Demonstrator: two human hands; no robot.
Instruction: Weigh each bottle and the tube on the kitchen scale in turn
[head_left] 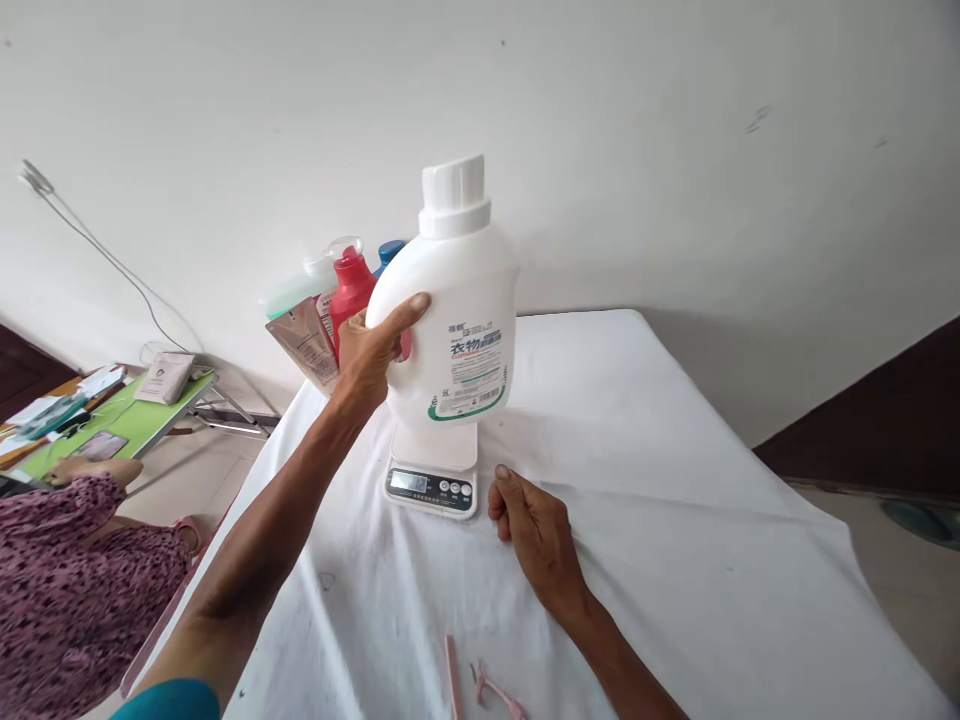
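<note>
My left hand [373,352] grips the handle of a large white detergent bottle [457,310] with a white cap and a blue-and-green label. The bottle is held upright just above a small white digital scale [435,478] on the white-covered table [675,520]; whether its base touches the scale platform I cannot tell. My right hand [534,530] rests on the cloth just right of the scale, fingers loosely curled, holding nothing.
Behind the white bottle stand a red bottle [350,290], a blue-capped bottle [389,252], a spray bottle [330,262] and a pouch [306,343]. Pink plastic pieces [487,685] lie near the front edge. At the left, another person in a patterned garment [67,580] sits by a green folding table [135,415].
</note>
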